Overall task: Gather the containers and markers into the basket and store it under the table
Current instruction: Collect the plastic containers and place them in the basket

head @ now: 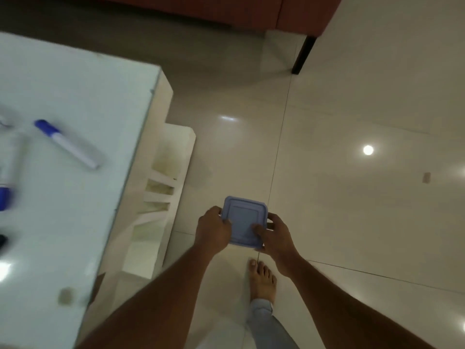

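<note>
I hold a small square container with a pale blue lid [243, 217] over the floor, right of the table. My left hand [213, 229] grips its left edge and my right hand [273, 234] grips its right edge, thumb on the lid. On the white glass table [75, 91] lies a marker with a blue cap [66, 143]. A second blue-capped marker [7, 175] lies at the left border, partly cut off. No basket is in view.
A white shelf base [163, 187] sticks out below the table's right side. My bare foot [263, 280] stands on the glossy tiled floor [352, 210]. A red sofa with a dark leg [303, 55] stands at the far side.
</note>
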The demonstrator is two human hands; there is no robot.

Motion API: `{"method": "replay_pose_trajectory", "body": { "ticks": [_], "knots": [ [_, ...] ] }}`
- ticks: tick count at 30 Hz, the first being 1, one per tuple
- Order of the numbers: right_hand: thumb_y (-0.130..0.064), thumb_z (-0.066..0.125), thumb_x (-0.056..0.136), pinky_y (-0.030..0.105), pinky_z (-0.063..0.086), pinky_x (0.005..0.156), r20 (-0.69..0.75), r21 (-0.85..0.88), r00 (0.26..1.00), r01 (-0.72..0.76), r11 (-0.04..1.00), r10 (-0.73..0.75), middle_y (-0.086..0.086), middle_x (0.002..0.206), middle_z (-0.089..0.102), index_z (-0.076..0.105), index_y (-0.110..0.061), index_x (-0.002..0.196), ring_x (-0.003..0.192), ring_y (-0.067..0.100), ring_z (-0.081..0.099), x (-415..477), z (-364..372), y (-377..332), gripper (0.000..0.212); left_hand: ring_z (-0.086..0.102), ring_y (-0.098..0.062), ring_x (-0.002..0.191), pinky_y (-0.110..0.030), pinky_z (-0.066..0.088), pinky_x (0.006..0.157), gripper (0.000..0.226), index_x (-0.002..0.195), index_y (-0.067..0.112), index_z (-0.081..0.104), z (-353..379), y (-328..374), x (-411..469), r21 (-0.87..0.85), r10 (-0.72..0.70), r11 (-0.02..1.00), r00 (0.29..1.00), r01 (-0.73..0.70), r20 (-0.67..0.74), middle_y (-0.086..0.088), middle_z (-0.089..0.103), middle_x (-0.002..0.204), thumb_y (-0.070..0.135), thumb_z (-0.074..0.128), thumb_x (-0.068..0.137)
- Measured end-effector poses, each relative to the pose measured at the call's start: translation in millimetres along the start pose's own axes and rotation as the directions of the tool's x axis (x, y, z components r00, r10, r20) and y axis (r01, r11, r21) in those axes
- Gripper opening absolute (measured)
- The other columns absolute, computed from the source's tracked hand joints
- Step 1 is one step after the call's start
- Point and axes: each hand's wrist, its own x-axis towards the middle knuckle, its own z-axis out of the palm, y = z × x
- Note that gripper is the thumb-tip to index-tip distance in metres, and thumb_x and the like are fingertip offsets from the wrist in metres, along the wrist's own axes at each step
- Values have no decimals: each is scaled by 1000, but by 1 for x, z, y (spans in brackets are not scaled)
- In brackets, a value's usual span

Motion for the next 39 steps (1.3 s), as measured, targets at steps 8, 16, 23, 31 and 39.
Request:
{"method": "replay_pose_trajectory", "body": {
  "ticks": [8,16,23,31,39],
  "knots": [
    [-20,69,89,40,62,65,51,152,996,60,987,-68,9,113,68,52,-17,123,97,26,69,-157,2,-71,38,63,-26,95,-31,49,75,28,113,11,60,-120,41,-125,-145,93,984,993,-103,-69,-6,68,110,28,59,91],
    [-28,73,84,34,61,61,109,71,971,208,976,-215,4,116,66,53,-23,123,101,25,67,-272,130,-105,44,56,-14,101,-23,43,85,40,127,14,56,-262,-62,-201,-299,88,944,980,-140,-181,-2,63,122,30,62,90],
    [-21,74,85,42,62,64,179,74,956,220,973,-231,9,108,71,55,-23,122,96,27,69,-367,305,-102,42,58,-18,112,-25,43,96,39,128,11,58,-406,-201,-263,-327,54,935,966,-138,-254,-5,62,125,23,62,91],
    [-21,73,86,47,62,67,268,87,938,203,975,-219,10,110,68,56,-21,115,97,25,67,-405,490,-129,33,53,-10,100,-24,44,89,33,124,14,61,-550,-321,-264,-297,-26,951,939,-82,-342,-2,61,122,23,60,93],
    [-32,76,83,36,61,62,310,52,897,315,948,-315,-2,108,71,61,-32,111,96,20,70,-371,675,-209,32,63,-16,99,-26,51,81,24,112,12,68,-716,-399,-176,-220,-13,973,943,-64,-333,-1,70,110,13,53,93]
  ]
}}
